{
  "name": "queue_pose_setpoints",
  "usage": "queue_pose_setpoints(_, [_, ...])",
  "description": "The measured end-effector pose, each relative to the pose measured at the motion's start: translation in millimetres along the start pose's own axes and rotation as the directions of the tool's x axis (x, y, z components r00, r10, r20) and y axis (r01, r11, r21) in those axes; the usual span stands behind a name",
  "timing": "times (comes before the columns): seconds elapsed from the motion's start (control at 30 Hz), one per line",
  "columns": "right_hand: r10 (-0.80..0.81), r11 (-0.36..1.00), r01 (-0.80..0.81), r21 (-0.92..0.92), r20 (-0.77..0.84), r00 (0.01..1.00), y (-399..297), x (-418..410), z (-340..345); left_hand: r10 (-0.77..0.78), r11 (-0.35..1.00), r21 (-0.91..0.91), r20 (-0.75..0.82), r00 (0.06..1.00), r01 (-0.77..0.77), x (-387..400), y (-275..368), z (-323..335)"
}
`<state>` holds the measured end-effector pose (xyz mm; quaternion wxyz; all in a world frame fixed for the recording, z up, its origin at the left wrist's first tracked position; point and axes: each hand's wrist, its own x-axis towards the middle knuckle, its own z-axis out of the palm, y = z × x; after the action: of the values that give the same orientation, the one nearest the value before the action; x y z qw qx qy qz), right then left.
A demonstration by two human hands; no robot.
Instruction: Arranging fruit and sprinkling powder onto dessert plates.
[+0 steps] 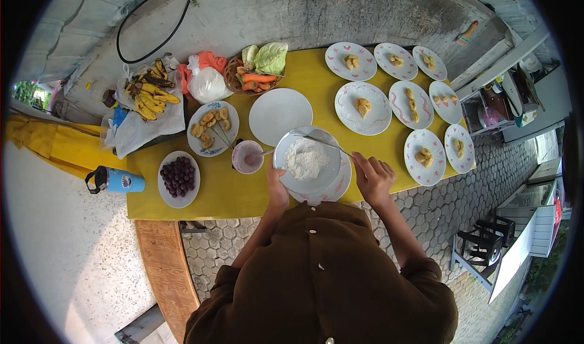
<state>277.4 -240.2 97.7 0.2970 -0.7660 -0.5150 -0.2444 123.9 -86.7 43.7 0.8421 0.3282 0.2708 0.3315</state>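
Note:
My left hand (277,189) grips the left rim of a shallow pale bowl (334,168) and holds it in front of my chest. A heap of white powder (306,159) lies in it. In my right hand (375,179) is a thin metal utensil, seemingly a fork or spoon (324,142), reaching over the bowl; its head is hard to make out. Partly hidden beneath the bowl is a white plate with pink markings (343,182). Just left of the bowl stands a cup with pink contents (247,156), a utensil leaning in it. Behind sits a plain white plate (279,111).
Several pink-patterned plates (363,124) with fried pieces stand right on the yellow table (310,77). At left are a plate of fried pieces (213,138), grapes (179,177), a blue tumbler (123,180) and bananas (150,100). A vegetable basket (233,77) sits near the wall.

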Motion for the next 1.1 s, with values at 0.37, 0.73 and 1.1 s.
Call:
queue_pose_setpoints(0.37, [0.543, 0.767, -0.598, 0.234, 0.261, 0.798, -22, -25, 25, -0.098, 0.98, 0.176, 0.001, 0.995, 0.097, -1, 7, 4])
queue_pose_setpoints(0.73, [0.616, 0.613, -0.755, 0.234, 0.457, 0.642, -43, -33, 23, -0.116, 0.959, 0.265, 0.046, 0.992, 0.099, -4, 2, -1])
queue_pose_setpoints(1.1, [0.604, 0.188, -0.869, 0.458, 0.644, 0.47, -27, -45, 40, -0.151, 0.978, 0.16, 0.096, 0.984, 0.134, -6, -8, -16])
